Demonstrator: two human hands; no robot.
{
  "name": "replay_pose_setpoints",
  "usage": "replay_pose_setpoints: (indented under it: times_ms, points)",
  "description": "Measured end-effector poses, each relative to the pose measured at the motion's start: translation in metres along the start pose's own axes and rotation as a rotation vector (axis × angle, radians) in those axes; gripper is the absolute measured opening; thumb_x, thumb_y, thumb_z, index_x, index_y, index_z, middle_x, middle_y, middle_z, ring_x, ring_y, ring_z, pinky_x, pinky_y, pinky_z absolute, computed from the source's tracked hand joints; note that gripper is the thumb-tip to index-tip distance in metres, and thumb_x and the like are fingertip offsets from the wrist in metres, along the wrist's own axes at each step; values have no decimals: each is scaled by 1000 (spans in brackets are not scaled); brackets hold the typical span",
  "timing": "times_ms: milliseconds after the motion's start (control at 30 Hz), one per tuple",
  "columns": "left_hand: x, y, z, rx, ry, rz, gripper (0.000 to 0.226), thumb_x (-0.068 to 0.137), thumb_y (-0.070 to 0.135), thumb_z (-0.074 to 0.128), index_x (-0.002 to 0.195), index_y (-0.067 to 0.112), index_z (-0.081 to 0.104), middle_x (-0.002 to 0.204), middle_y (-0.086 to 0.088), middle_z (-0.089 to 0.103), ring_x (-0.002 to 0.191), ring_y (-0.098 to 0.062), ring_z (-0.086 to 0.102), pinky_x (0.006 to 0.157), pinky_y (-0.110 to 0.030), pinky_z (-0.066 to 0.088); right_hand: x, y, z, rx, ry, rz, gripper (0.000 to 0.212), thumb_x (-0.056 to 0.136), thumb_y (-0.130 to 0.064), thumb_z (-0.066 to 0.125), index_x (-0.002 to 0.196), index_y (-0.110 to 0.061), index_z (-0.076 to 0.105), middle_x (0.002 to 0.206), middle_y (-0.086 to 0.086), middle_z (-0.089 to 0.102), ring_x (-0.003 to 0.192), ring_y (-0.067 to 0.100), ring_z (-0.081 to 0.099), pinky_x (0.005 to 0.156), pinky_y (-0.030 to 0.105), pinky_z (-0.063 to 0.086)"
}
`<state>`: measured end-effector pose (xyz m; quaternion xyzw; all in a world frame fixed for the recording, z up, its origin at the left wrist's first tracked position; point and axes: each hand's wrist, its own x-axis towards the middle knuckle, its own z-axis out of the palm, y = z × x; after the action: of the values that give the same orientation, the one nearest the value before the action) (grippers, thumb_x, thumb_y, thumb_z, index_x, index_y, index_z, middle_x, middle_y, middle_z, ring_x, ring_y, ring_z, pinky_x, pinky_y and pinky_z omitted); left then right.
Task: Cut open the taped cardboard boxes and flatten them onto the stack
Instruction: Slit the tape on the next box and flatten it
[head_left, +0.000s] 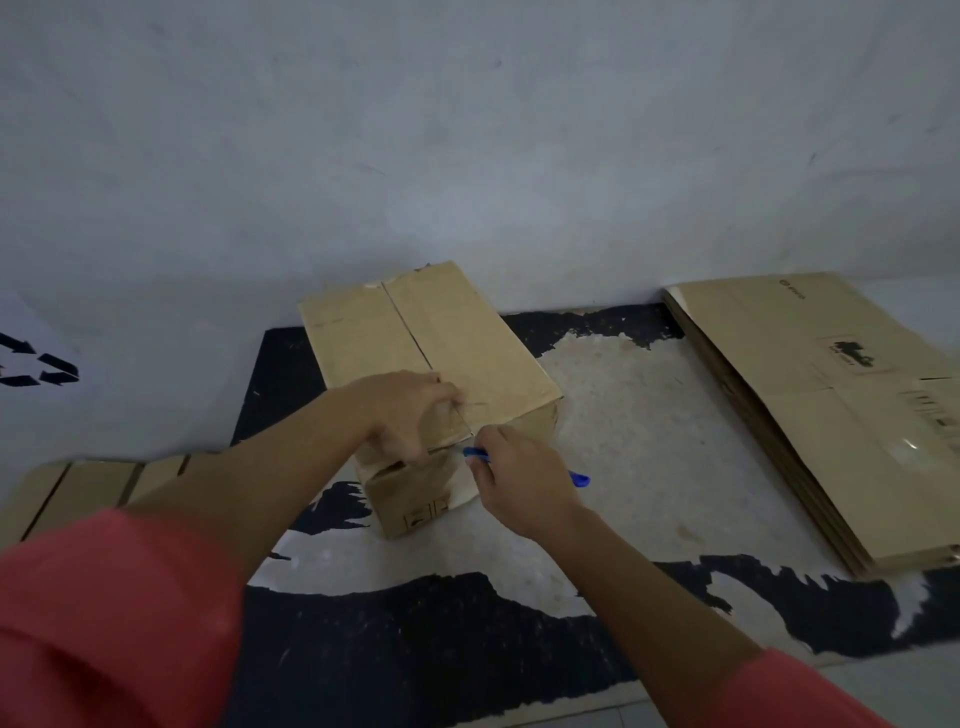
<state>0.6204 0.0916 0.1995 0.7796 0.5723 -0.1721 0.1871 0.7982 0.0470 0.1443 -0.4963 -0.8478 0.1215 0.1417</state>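
Two hands: left hand (410, 415) fingers (414, 453) clamp cardboard box (441, 332) edge steady; right hand (519, 486) fingers wrap blue cutter (580, 479) at seam.

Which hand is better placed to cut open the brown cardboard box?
Right. The right hand grips the blue cutter, its tip at the near top edge of the brown cardboard box; the left hand only holds that box's near end.

Closed brown box (441, 338) left of flattened stack (810, 405)
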Motion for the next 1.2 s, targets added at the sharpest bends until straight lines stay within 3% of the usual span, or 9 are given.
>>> replay_pose_setpoints:
  times_ms: [167, 333, 467, 667, 1067, 1200]
  points:
    - [-5, 0, 1, 27, -13, 8, 94, 75, 24, 77, 149, 34, 20, 158, -4, 13, 138, -26, 29, 106, -39, 37, -4, -3, 3, -46, 61, 57, 22, 100, -30, 40, 103, -14, 56, 94, 3, 57, 70, 14, 43, 48, 19, 21]
    - [-3, 0, 2, 64, -27, 17, 97, 77, 32, 75, 151, 34, 12, 159, -4, 9, 138, -25, 25, 108, -40, 35, -4, 15, 2, -98, 144, 109, 19, 96, -29, 50, 93, -14, 60, 84, 4, 59, 63, 15, 49, 54, 26, 36]
    - [-5, 4, 2, 80, -28, 15, 96, 81, 35, 73, 153, 33, 9, 161, -5, 6, 142, -26, 20, 112, -42, 30, -6, 15, 5, -125, 191, 118, 20, 79, -22, 74, 69, -16, 58, 58, -2, 51, 43, 7, 32, 42, 13, 10]
    - [-8, 4, 3, 81, -24, 14, 94, 82, 36, 71, 153, 34, 9, 162, -5, 5, 145, -27, 14, 115, -42, 25, -2, 28, 7, -105, 132, 141, 23, 99, -36, 42, 98, -20, 58, 79, -5, 50, 56, 6, 37, 49, 16, 22]
    - [-8, 3, 3, 102, -33, 21, 94, 83, 42, 69, 153, 35, 7, 161, -6, 4, 143, -28, 16, 114, -44, 28, -1, 46, 7, -71, 110, 65, 17, 94, -33, 52, 95, -19, 62, 74, -3, 57, 62, 16, 53, 57, 27, 40]
    - [-9, 2, 4, 110, -43, 15, 94, 84, 39, 69, 154, 34, 6, 162, -6, 4, 144, -29, 15, 114, -45, 27, -3, 73, -11, -128, 91, 227, 15, 96, -34, 47, 97, -23, 57, 70, -9, 50, 60, 9, 48, 56, 22, 41]
